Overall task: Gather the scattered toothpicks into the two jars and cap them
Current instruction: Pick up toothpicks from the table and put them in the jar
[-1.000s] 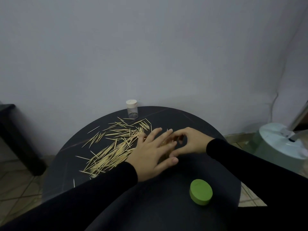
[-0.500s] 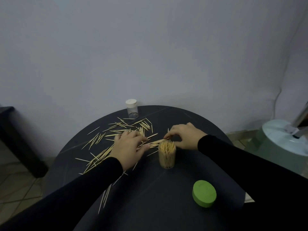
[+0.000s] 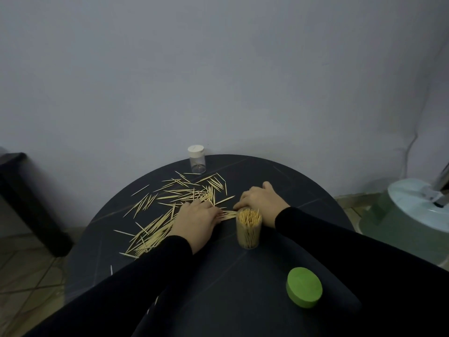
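Scattered toothpicks (image 3: pixel 170 199) lie across the left half of the round dark table (image 3: pixel 303 190). My left hand (image 3: pixel 196 221) lies palm down on them, its fingers curled round a small bunch of toothpicks (image 3: pixel 228 214) that sticks out to the right. My right hand (image 3: pixel 261 201) pinches the other end of that bunch with its fingertips. Just in front of the right hand stands an uncapped clear jar (image 3: pixel 249 233), packed with upright toothpicks. Its green cap (image 3: pixel 304 290) lies at the near right. A small clear jar with a white cap (image 3: pixel 196 158) stands at the table's far edge.
A grey wall rises close behind the table. A pale green round appliance (image 3: pixel 413 215) stands on the floor to the right. A dark piece of furniture (image 3: pixel 26 198) stands at the left. A few stray toothpicks (image 3: pixel 111 269) lie near the table's left front edge.
Both hands came off the big jar's mouth and dropped to the table behind and left of it. The left hand drew a bunch of toothpicks rightward towards the right hand.
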A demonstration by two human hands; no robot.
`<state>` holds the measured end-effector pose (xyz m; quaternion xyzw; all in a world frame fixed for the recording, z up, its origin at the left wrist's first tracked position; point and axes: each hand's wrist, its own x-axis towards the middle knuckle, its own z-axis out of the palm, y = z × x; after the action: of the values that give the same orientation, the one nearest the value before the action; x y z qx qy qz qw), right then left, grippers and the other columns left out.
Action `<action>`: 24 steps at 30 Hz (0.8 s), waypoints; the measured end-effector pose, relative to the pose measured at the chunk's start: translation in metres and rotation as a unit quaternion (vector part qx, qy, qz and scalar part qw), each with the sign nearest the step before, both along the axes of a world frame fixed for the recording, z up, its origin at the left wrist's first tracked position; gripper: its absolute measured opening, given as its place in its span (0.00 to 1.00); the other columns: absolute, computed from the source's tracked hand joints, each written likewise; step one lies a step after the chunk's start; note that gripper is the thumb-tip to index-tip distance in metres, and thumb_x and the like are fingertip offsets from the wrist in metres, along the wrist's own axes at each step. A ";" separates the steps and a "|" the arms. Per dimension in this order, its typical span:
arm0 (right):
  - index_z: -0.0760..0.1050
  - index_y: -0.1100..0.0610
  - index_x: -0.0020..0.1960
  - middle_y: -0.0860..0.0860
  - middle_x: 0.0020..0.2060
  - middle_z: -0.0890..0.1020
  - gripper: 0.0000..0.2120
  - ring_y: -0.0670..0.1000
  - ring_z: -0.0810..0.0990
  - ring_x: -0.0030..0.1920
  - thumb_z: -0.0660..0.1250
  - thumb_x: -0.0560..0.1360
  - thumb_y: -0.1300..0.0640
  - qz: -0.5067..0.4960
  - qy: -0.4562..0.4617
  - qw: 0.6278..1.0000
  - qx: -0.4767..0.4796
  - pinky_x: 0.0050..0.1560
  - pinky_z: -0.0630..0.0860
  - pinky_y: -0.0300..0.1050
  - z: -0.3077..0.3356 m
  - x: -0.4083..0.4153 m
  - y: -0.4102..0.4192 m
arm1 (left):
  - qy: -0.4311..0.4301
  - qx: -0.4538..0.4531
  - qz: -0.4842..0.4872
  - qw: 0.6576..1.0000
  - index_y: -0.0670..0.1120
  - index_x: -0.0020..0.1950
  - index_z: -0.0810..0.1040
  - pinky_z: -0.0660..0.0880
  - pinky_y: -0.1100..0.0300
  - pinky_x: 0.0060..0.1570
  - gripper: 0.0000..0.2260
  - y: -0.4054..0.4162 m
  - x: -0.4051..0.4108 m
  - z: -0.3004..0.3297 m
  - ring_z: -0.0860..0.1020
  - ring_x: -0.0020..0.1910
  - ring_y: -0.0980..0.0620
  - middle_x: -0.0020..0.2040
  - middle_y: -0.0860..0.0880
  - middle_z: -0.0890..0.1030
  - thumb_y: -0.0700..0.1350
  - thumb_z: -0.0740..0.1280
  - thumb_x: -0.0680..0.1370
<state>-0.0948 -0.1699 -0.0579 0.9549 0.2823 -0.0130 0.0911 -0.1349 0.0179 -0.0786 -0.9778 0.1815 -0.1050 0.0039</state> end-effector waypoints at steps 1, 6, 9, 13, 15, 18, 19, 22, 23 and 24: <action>0.70 0.45 0.69 0.49 0.66 0.73 0.17 0.52 0.67 0.67 0.59 0.81 0.54 -0.002 -0.004 1.000 0.009 0.67 0.56 0.57 0.001 -0.001 0.000 | 0.001 -0.001 -0.002 1.000 0.56 0.66 0.72 0.65 0.56 0.56 0.15 -0.001 0.000 -0.001 0.71 0.59 0.52 0.60 0.55 0.76 0.54 0.54 0.82; 0.73 0.47 0.63 0.48 0.61 0.75 0.13 0.50 0.70 0.62 0.61 0.79 0.55 -0.015 -0.021 0.999 0.042 0.66 0.57 0.55 0.002 -0.003 -0.004 | -0.002 0.009 0.001 1.000 0.53 0.62 0.76 0.67 0.55 0.56 0.15 -0.004 -0.001 -0.002 0.71 0.57 0.50 0.57 0.53 0.76 0.53 0.54 0.82; 0.73 0.48 0.61 0.47 0.60 0.75 0.11 0.49 0.71 0.61 0.60 0.80 0.53 -0.030 -0.024 0.997 0.062 0.67 0.57 0.55 0.003 -0.005 -0.007 | -0.010 -0.006 0.012 1.000 0.53 0.60 0.76 0.66 0.55 0.56 0.13 -0.004 -0.002 -0.003 0.71 0.58 0.50 0.57 0.52 0.76 0.53 0.55 0.82; 0.74 0.48 0.60 0.46 0.58 0.76 0.11 0.48 0.72 0.60 0.60 0.80 0.50 -0.059 -0.027 0.992 0.109 0.68 0.56 0.54 0.006 -0.008 -0.010 | 0.003 -0.078 0.044 0.996 0.52 0.59 0.76 0.68 0.58 0.55 0.11 -0.003 -0.001 -0.003 0.72 0.56 0.52 0.56 0.53 0.76 0.51 0.57 0.81; 0.75 0.48 0.59 0.45 0.55 0.77 0.10 0.48 0.73 0.58 0.61 0.80 0.50 -0.074 -0.032 0.985 0.150 0.68 0.56 0.53 0.009 -0.011 -0.013 | 0.008 -0.116 0.054 0.992 0.52 0.58 0.77 0.70 0.58 0.55 0.10 -0.004 -0.001 -0.001 0.72 0.55 0.53 0.56 0.53 0.77 0.51 0.59 0.81; 0.75 0.48 0.57 0.44 0.51 0.79 0.08 0.47 0.75 0.55 0.61 0.79 0.50 -0.094 -0.024 0.974 0.207 0.66 0.57 0.51 0.014 -0.015 -0.020 | 0.000 -0.156 0.059 0.986 0.52 0.56 0.78 0.71 0.59 0.55 0.09 -0.006 -0.002 0.004 0.71 0.54 0.54 0.53 0.54 0.76 0.51 0.61 0.80; 0.75 0.48 0.57 0.44 0.51 0.79 0.08 0.47 0.75 0.54 0.62 0.79 0.49 -0.099 -0.020 0.969 0.224 0.66 0.57 0.51 0.016 -0.017 -0.022 | -0.003 -0.173 0.061 0.983 0.52 0.55 0.78 0.70 0.60 0.54 0.08 -0.007 -0.002 0.006 0.71 0.53 0.55 0.52 0.55 0.75 0.51 0.61 0.80; 0.75 0.47 0.56 0.43 0.49 0.79 0.08 0.45 0.73 0.50 0.62 0.79 0.49 -0.115 -0.010 0.950 0.289 0.67 0.58 0.51 0.022 -0.021 -0.025 | 0.008 -0.262 0.066 0.963 0.52 0.54 0.78 0.68 0.64 0.51 0.07 -0.011 -0.004 0.014 0.71 0.50 0.58 0.49 0.56 0.74 0.49 0.64 0.79; 0.75 0.48 0.56 0.42 0.48 0.78 0.07 0.45 0.72 0.50 0.62 0.79 0.49 -0.123 -0.001 0.939 0.322 0.67 0.60 0.51 0.024 -0.022 -0.025 | 0.017 -0.309 0.065 0.949 0.51 0.54 0.78 0.68 0.64 0.50 0.06 -0.013 -0.004 0.018 0.72 0.48 0.58 0.48 0.56 0.75 0.48 0.64 0.79; 0.76 0.47 0.55 0.42 0.47 0.77 0.07 0.45 0.72 0.51 0.63 0.79 0.49 -0.126 0.014 0.923 0.362 0.66 0.63 0.51 0.026 -0.024 -0.025 | 0.025 -0.357 0.062 0.932 0.51 0.53 0.78 0.68 0.65 0.48 0.05 -0.015 -0.006 0.022 0.73 0.48 0.59 0.48 0.55 0.75 0.48 0.64 0.79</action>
<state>-0.1189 -0.1945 -0.0315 0.9503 0.1459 0.0652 -0.2673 -0.1407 0.0025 -0.0569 -0.9263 0.0713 -0.1375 -0.3435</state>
